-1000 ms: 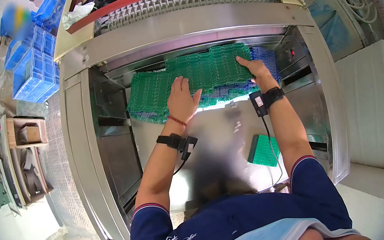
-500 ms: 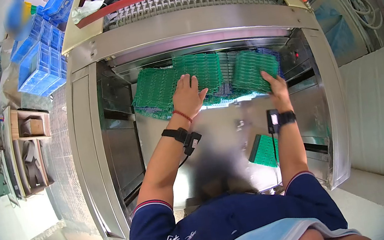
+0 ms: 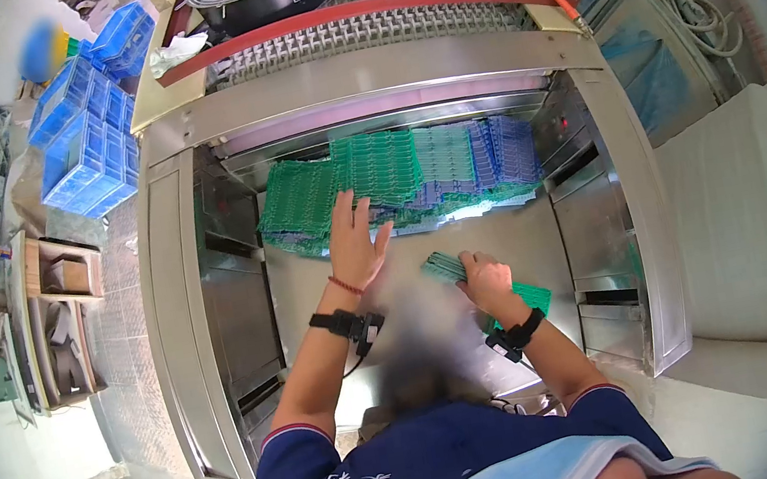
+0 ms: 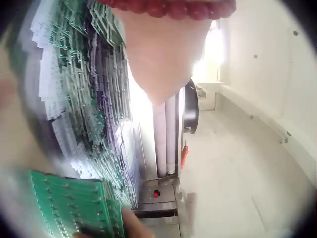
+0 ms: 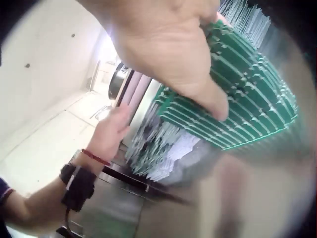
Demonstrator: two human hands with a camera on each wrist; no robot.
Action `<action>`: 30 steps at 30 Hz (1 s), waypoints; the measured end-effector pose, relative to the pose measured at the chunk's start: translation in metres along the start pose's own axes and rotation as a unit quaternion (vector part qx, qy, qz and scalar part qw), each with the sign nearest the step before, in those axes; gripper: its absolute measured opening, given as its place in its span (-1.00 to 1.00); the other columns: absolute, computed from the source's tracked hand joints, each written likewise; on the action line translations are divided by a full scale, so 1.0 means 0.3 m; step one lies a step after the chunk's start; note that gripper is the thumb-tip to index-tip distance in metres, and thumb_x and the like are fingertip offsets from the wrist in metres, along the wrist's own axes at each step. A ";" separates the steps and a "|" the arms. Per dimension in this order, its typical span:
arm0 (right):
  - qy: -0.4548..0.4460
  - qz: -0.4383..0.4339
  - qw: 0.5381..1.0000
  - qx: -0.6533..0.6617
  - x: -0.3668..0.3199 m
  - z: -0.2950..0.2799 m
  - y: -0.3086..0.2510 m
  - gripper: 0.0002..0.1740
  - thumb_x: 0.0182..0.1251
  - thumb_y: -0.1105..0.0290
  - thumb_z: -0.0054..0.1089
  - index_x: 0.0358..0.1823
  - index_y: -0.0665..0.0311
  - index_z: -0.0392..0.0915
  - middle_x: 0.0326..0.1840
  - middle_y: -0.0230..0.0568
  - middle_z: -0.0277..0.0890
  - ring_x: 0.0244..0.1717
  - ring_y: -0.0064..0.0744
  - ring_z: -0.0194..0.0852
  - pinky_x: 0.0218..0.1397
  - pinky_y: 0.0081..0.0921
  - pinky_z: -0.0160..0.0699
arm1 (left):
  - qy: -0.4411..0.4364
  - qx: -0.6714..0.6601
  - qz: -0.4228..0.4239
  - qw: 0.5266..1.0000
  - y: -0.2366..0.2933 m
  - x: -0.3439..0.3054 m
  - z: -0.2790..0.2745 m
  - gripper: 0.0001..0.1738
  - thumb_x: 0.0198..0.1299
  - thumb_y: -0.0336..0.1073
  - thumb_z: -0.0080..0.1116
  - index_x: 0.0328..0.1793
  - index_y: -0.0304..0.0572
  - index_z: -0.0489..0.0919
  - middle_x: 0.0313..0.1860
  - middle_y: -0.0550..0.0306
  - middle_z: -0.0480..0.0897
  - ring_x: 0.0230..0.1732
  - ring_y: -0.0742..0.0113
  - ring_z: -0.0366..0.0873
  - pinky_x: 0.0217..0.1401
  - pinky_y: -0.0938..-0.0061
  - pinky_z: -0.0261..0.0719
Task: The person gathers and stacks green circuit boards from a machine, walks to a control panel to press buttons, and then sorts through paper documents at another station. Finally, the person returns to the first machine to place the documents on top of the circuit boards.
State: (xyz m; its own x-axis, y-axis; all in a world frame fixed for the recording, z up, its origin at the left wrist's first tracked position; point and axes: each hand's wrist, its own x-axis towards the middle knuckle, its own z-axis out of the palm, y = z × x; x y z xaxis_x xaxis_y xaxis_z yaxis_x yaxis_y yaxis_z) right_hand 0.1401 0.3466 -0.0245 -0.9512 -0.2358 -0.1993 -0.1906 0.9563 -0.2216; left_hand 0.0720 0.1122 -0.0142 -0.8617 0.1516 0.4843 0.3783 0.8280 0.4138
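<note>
While a wooden shelf [image 3: 33,276] and some blue crates [image 3: 88,152] stand at the far left, a metal bench [image 3: 183,314] fills the middle, its steel sides flanking a row of circuit boards. At the left end of the row lies a pile of green boards [image 3: 297,193], with the next green pile [image 3: 376,162] beside and partly over it. Near the front edge of these, the left hand [image 3: 356,246] has its fingers straight and spread, holding nothing; whether its fingertips touch the boards, I cannot tell. In front of the row and apart from it, a small bundle [image 3: 442,265] of green boards is gripped in the right hand [image 3: 489,283], fingers and thumb narrow around it; the right wrist view shows the thumb on the face of a board. Behind, in the row, come pale green boards [image 3: 445,153]. Partly hidden by the right hand and wrist, a green piece [image 3: 535,295] rests on the bench. Blue boards [image 3: 514,145] end the row, and beyond the bench stands a large white panel [image 3: 745,219]
</note>
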 end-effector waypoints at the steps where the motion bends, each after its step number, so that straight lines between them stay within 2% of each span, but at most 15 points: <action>1: -0.047 0.038 0.998 -0.001 0.006 0.002 -0.012 -0.39 -0.08 0.19 0.37 -0.02 0.15 0.26 -0.18 -0.14 0.44 -0.16 -0.15 0.49 -0.25 -0.21 0.53 | -0.004 -0.024 -0.029 0.999 0.004 -0.036 -0.007 -0.45 0.11 -0.10 0.17 0.12 -0.30 0.35 0.22 -0.28 0.28 0.25 -0.23 0.22 0.24 0.10 0.27; 5: -0.021 0.029 0.998 -0.045 0.041 0.015 -0.020 -0.42 -0.04 0.19 0.33 -0.01 0.12 0.26 -0.20 -0.11 0.48 -0.17 -0.14 0.52 -0.23 -0.21 0.53 | -0.035 -0.061 -0.085 0.994 0.008 -0.204 -0.003 -0.48 0.11 -0.16 0.16 0.11 -0.33 0.35 0.20 -0.29 0.30 0.23 -0.23 0.23 0.23 0.09 0.26; 7: -0.101 0.057 0.992 -0.041 0.071 0.086 -0.007 -0.42 0.00 0.15 0.30 0.03 0.12 0.28 -0.24 -0.09 0.53 -0.17 -0.13 0.56 -0.21 -0.23 0.53 | -0.047 -0.088 -0.124 0.987 0.016 -0.265 0.024 -0.49 0.13 -0.16 0.15 0.11 -0.34 0.35 0.19 -0.28 0.31 0.22 -0.19 0.24 0.23 0.11 0.27; 9: -0.124 0.068 0.989 -0.034 0.082 0.030 -0.011 -0.44 -0.02 0.11 0.31 -0.02 0.14 0.31 -0.26 -0.08 0.55 -0.17 -0.13 0.56 -0.20 -0.23 0.53 | -0.064 -0.112 -0.167 0.978 0.034 -0.318 0.042 -0.49 0.14 -0.15 0.14 0.11 -0.34 0.35 0.18 -0.27 0.32 0.22 -0.16 0.26 0.23 0.13 0.28; 11: -0.147 0.080 0.986 -0.025 0.063 -0.013 -0.020 -0.45 -0.04 0.08 0.32 -0.07 0.16 0.34 -0.28 -0.07 0.57 -0.16 -0.12 0.56 -0.19 -0.23 0.52 | -0.053 -0.302 -0.305 0.902 0.067 -0.347 0.076 -0.50 0.21 -0.15 0.07 0.14 -0.37 0.31 0.17 -0.22 0.35 0.21 -0.01 0.30 0.22 0.22 0.30; 12: -0.105 0.062 0.992 0.025 0.051 -0.026 -0.023 -0.46 -0.06 0.09 0.35 -0.09 0.17 0.38 -0.29 -0.09 0.58 -0.17 -0.12 0.56 -0.17 -0.27 0.52 | -0.053 -0.302 -0.305 0.902 0.059 -0.352 0.111 -0.50 0.21 -0.15 0.07 0.14 -0.37 0.31 0.17 -0.22 0.35 0.21 -0.01 0.30 0.22 0.22 0.30; 14: -0.075 0.049 0.993 0.077 0.014 0.002 -0.024 -0.48 -0.09 0.11 0.38 -0.12 0.17 0.42 -0.31 -0.10 0.59 -0.17 -0.12 0.57 -0.16 -0.30 0.52 | 0.008 -0.458 -0.339 0.822 0.081 -0.372 0.150 -0.52 0.28 -0.19 -0.01 0.20 -0.35 0.26 0.14 -0.12 0.39 0.18 0.17 0.33 0.23 0.32 0.28; 16: 0.004 0.005 0.952 0.308 -0.010 0.084 -0.028 -0.47 -0.15 0.23 0.45 -0.10 0.16 0.46 -0.26 -0.15 0.58 -0.15 -0.13 0.55 -0.09 -0.36 0.50 | 0.020 -0.508 -0.342 0.791 0.124 -0.367 0.155 -0.54 0.30 -0.21 -0.05 0.22 -0.34 0.23 0.13 -0.08 0.40 0.16 0.22 0.34 0.24 0.35 0.25; 17: 0.000 0.014 0.950 0.312 -0.021 0.138 -0.027 -0.47 -0.15 0.23 0.45 -0.10 0.16 0.46 -0.26 -0.15 0.58 -0.15 -0.13 0.55 -0.09 -0.36 0.50 | 0.040 -0.553 -0.340 0.759 0.147 -0.361 0.147 -0.55 0.32 -0.23 -0.08 0.24 -0.32 0.21 0.11 -0.04 0.41 0.13 0.27 0.35 0.25 0.38 0.23; 19: 0.059 0.004 0.913 0.405 -0.038 0.251 -0.021 -0.42 -0.23 0.34 0.50 -0.07 0.17 0.48 -0.21 -0.16 0.56 -0.13 -0.15 0.54 -0.06 -0.40 0.49 | 0.047 -0.546 -0.331 0.768 0.158 -0.391 0.182 -0.55 0.33 -0.22 -0.09 0.24 -0.31 0.21 0.09 -0.02 0.42 0.11 0.28 0.36 0.25 0.40 0.21; 22: 0.103 -0.009 0.888 0.449 -0.073 0.353 -0.004 -0.43 -0.24 0.40 0.50 -0.09 0.18 0.48 -0.16 -0.17 0.54 -0.11 -0.18 0.52 -0.06 -0.40 0.50 | 0.049 -0.509 -0.319 0.798 0.175 -0.402 0.199 -0.58 0.34 -0.21 -0.13 0.22 -0.31 0.23 0.05 0.00 0.45 0.07 0.30 0.38 0.23 0.42 0.22; 26: 0.101 0.036 0.911 0.399 -0.090 0.379 -0.008 -0.44 -0.25 0.34 0.51 -0.12 0.18 0.50 -0.22 -0.14 0.56 -0.18 -0.17 0.54 -0.10 -0.38 0.51 | 0.017 -0.444 -0.328 0.834 0.184 -0.438 0.220 -0.61 0.35 -0.18 -0.17 0.16 -0.32 0.31 -0.02 0.00 0.48 0.03 0.32 0.40 0.16 0.45 0.30; 28: -0.002 0.127 0.934 0.335 -0.104 0.277 -0.018 -0.45 -0.27 0.19 0.52 -0.18 0.21 0.53 -0.30 -0.10 0.58 -0.26 -0.13 0.56 -0.14 -0.34 0.52 | -0.009 -0.478 -0.354 0.804 0.172 -0.425 0.230 -0.60 0.35 -0.16 -0.16 0.14 -0.33 0.32 -0.05 0.01 0.48 0.00 0.32 0.41 0.13 0.45 0.31; 29: -0.018 0.130 0.949 0.286 -0.122 0.255 -0.008 -0.41 -0.29 0.07 0.50 -0.20 0.25 0.55 -0.35 -0.06 0.58 -0.32 -0.09 0.55 -0.18 -0.31 0.52 | -0.014 -0.506 -0.380 0.775 0.176 -0.417 0.233 -0.59 0.34 -0.14 -0.15 0.11 -0.35 0.34 -0.07 0.02 0.48 -0.03 0.32 0.41 0.11 0.44 0.33; 30: -0.019 0.136 0.949 0.285 -0.145 0.216 0.009 -0.41 -0.29 0.07 0.50 -0.20 0.25 0.55 -0.35 -0.06 0.58 -0.32 -0.09 0.55 -0.18 -0.31 0.52 | -0.020 -0.507 -0.381 0.773 0.201 -0.395 0.230 -0.59 0.34 -0.14 -0.15 0.11 -0.35 0.34 -0.07 0.02 0.48 -0.03 0.32 0.41 0.11 0.44 0.33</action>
State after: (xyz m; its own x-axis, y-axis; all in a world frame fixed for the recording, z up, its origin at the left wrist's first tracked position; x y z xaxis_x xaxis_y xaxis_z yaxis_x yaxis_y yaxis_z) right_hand 0.1968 0.3483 -0.0784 -0.9348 -0.0099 -0.3552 0.2336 0.7360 -0.6354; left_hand 0.1735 0.1814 -0.0998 -0.9673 -0.1379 -0.2130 -0.1902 -0.1614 0.9684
